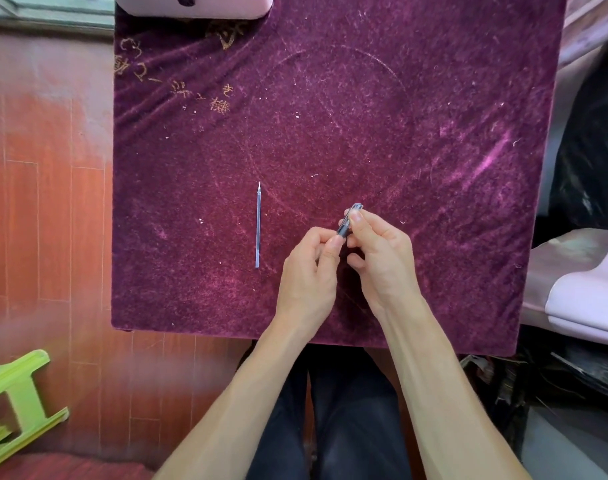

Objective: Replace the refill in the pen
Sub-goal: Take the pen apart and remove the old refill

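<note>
We hold the pen [348, 221] over the near middle of the purple velvet tablecloth [434, 133], both hands raised together. Our right hand [382, 258] pinches its upper part between thumb and forefinger, the clear end poking out past the fingertips. Our left hand [309, 271] closes thumb and fingers on its lower end. The refill [258, 225] lies alone on the cloth just left of our hands, straight, tip pointing away from us. A green plastic stool [15, 403] lies on the wooden floor [46, 202].
</note>
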Motion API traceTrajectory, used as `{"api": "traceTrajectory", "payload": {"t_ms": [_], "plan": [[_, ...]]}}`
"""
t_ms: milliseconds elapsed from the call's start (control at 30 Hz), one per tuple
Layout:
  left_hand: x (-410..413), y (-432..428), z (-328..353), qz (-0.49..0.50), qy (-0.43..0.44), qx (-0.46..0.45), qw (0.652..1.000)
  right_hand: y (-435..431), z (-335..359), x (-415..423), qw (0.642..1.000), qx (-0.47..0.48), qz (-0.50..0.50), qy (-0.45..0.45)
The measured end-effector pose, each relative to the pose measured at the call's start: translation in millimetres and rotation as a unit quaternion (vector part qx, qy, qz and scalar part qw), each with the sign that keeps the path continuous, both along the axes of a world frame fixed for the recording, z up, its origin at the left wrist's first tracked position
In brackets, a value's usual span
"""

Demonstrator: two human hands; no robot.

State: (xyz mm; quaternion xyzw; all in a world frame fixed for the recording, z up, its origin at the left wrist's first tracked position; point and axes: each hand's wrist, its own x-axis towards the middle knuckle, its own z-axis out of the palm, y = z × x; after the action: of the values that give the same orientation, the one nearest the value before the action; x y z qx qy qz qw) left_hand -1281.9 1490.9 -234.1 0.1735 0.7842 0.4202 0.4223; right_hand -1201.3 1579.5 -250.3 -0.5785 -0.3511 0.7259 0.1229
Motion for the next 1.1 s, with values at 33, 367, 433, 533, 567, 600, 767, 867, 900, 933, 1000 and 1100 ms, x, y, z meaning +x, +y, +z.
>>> {"api": "traceTrajectory", "payload": {"t_ms": [33,367,433,533,567,600,767,867,900,933,1000,1100], "plan": [[-1.2,-2.1,0.6,0.012,-0.051,0.012,0.999,0.0,1.4,1.3,1.000,-0.014,-0.008,0.014],[4.6,-26.7,3.5,0.168,-0.223,0.016,0.960,42.1,-7.2,16.0,0.973,0.166,0.110,-0.117],[2.5,-10.2,2.0,0.151,-0.200,0.025,0.968,54.7,-8.1,10.3,0.965,0.212,0.067,-0.138],[-2.8,6.2,-2.9,0.138,-0.196,0.032,0.970,83.3,-7.7,0.6,0.955,0.243,0.028,-0.168],[-4.6,9.6,-4.8,0.140,-0.202,0.034,0.969,91.7,-7.6,-3.6,0.950,0.251,0.031,-0.180],[-6.1,12.1,-6.1,0.141,-0.204,0.035,0.968,99.5,-7.8,-8.5,0.946,0.259,0.036,-0.189],[-10.5,13.4,-8.5,0.156,-0.212,0.046,0.964,122.6,-8.3,-38.0,0.931,0.285,0.054,-0.224],[-8.8,11.9,-8.5,0.171,-0.207,0.052,0.962,124.3,-11.3,-48.6,0.930,0.278,0.038,-0.236],[-8.0,11.2,-8.4,0.174,-0.205,0.055,0.962,123.8,-12.3,-50.6,0.930,0.277,0.035,-0.239],[-6.8,10.5,-8.4,0.176,-0.203,0.058,0.961,123.4,-13.3,-52.1,0.930,0.276,0.034,-0.242],[-5.2,9.3,-8.2,0.180,-0.205,0.062,0.960,123.1,-15.4,-54.1,0.929,0.275,0.037,-0.243],[-4.2,8.8,-8.8,0.185,-0.212,0.062,0.958,124.4,-18.2,-55.0,0.927,0.280,0.047,-0.246]]}}
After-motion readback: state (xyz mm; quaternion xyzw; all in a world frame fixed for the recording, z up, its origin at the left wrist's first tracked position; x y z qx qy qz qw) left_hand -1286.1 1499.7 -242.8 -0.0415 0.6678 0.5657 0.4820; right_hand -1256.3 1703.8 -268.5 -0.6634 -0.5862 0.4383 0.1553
